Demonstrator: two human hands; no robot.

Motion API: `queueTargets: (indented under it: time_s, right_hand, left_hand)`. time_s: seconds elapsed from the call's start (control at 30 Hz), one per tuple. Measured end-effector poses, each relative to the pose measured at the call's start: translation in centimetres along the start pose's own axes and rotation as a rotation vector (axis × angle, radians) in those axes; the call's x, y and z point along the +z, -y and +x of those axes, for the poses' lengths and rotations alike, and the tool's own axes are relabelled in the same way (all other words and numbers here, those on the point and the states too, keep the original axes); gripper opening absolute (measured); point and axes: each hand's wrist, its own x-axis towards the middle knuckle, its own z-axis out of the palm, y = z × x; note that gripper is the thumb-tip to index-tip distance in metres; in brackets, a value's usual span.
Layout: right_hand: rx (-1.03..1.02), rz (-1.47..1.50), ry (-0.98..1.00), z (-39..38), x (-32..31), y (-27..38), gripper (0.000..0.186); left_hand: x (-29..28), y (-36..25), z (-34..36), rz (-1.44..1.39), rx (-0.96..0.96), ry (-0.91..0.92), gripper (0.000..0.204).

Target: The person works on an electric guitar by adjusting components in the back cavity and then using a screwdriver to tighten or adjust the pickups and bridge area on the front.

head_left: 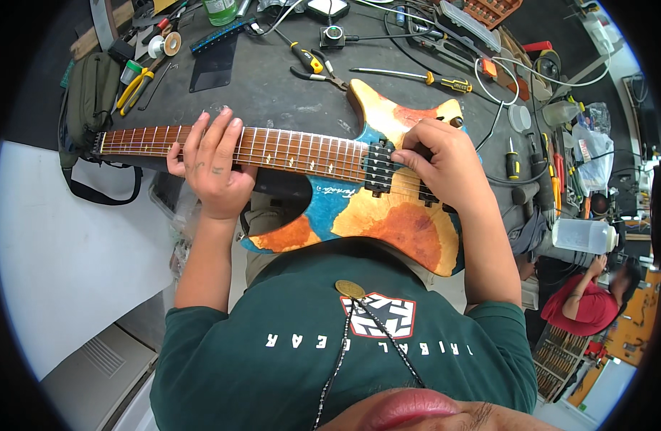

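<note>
An electric guitar (373,215) with a blue and wood-coloured body lies across my lap, leaning on the edge of the table. Its neck points left. My left hand (219,169) lies over the fretboard (301,149), fingers stretched out and spread across the strings, their tips past the far edge. Over the body, my right hand (441,161) is closed, thumb and forefinger pinched together at the strings beside the black neck-side pickup (379,169). Whatever sits in that pinch, if anything, is hidden. A second pickup (427,192) shows partly under my right wrist.
On the dark table (273,108) lie pliers (309,61), a long screwdriver (445,82), yellow-handled pliers (135,90) and a solder spool (165,44). An olive bag (93,93) stands by the neck's end. A person in red (585,305) is at the far right.
</note>
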Motion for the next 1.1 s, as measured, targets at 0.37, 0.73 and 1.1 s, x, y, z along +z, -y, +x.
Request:
queueTargets:
  time_s: [0.37, 0.73, 1.1]
  right_hand:
    - [0.100, 0.019, -0.017, 0.0, -0.2, 0.3, 0.022]
    - [0.096, 0.096, -0.429, -6.6, -10.0, -7.3, 0.013]
    - [0.177, -0.169, -0.367, -10.9, -3.3, -12.7, 0.024]
  left_hand:
    - [0.0, 0.1, -0.6, 0.002, -0.044, -0.007, 0.068]
    - [0.5, -0.1, -0.2, 0.015, -0.022, -0.008, 0.056]
    - [0.2, -0.3, 0.1, 0.009, -0.029, 0.028, 0.064]
